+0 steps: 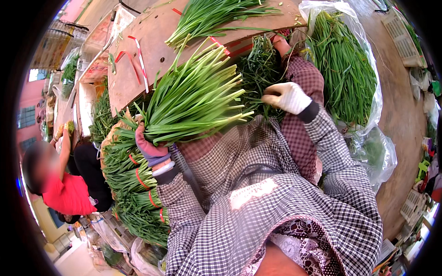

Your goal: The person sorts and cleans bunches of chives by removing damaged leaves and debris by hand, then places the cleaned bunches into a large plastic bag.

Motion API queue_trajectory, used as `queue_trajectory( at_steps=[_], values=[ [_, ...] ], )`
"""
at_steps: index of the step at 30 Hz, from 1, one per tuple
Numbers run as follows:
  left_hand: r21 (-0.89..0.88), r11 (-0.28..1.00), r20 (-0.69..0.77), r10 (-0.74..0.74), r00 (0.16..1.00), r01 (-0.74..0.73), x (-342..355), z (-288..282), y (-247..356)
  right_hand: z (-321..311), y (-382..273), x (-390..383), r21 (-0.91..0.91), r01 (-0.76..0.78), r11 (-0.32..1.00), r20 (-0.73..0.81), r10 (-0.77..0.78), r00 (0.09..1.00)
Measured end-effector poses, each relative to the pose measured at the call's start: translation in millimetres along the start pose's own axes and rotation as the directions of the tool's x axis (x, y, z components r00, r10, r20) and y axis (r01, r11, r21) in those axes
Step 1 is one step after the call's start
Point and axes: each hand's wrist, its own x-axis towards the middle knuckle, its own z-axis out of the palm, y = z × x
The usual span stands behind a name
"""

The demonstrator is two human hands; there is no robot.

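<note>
My left hand [146, 145], in a pink glove, grips a fanned bunch of long green leaves [189, 101] with pale stalk ends pointing right; their tips there are partly blurred. My right hand [286, 97], in a white glove with tan fingertips, has its fingers curled just right of those stalk ends, over a heap of darker, tangled leaves [258, 64]; whether anything is between the fingers is hidden. Below my left hand lie several bundles [131, 198] tied with red bands. My checked trouser leg [301, 78] runs behind my right hand.
A brown board [129, 80] ahead carries red-and-white ties [138, 55] and more leaves [207, 18]. A plastic bag [375, 83] of greens stands right, another clear bag [373, 156] below it. A co-worker in a red top [69, 193] sits at left. Crates [398, 34] line the far right.
</note>
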Motion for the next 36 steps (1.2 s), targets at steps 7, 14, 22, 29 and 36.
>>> queue_trajectory(
  at_steps=[7, 14, 22, 29, 36],
  values=[
    [0.092, 0.994, 0.015, 0.061, 0.998, -0.063, 2, 9, -2, 67, -38, 34, 0.670, -0.116, 0.733, -0.067, 0.215, 0.974],
    [-0.017, 0.999, 0.020, 0.037, 0.999, -0.037, -9, 11, 5, 8, 10, 9, 0.529, -0.326, 0.783, -0.200, 0.488, 0.849],
    [0.028, 0.995, -0.008, 0.094, 0.996, -0.094, -16, 26, 6, -16, -40, 51, 0.138, 0.102, 0.985, -0.397, -0.039, 0.917],
    [-0.108, 0.993, 0.153, 0.070, 0.986, -0.054, -4, 23, 9, 39, -84, 83, -0.399, 0.330, 0.855, -0.172, -0.424, 0.889],
    [-0.225, 0.974, 0.364, 0.089, 0.927, -0.005, 17, -6, 1, 107, -85, 0, 0.156, 0.281, 0.947, -0.075, -0.272, 0.959]
  ],
)
